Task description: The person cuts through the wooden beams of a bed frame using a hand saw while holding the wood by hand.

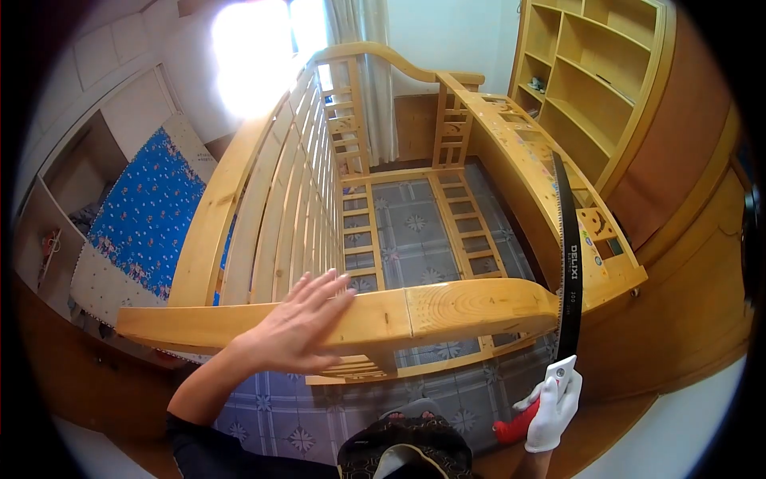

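Note:
My left hand (299, 323) is bare and lies with fingers stretched out on the top rail (375, 318) of a wooden bed frame. On my right hand (554, 411) is a white glove, its fingers wrapped round the red handle of a hand saw (569, 263). The saw's long dark blade reads DELIXI and points away from me, teeth to the left. Its lower part is beside the rounded right end of the rail; whether the teeth touch the wood I cannot tell. A slatted side (275, 199) of the frame rises at left.
A stickered side panel (550, 172) of the frame runs along the right, before a wooden bookshelf (594, 80). Grey patterned tiles (407, 231) show through the frame. A blue floral board (148, 211) leans at left near an open cabinet (52, 231). A bright window (255, 60) is behind.

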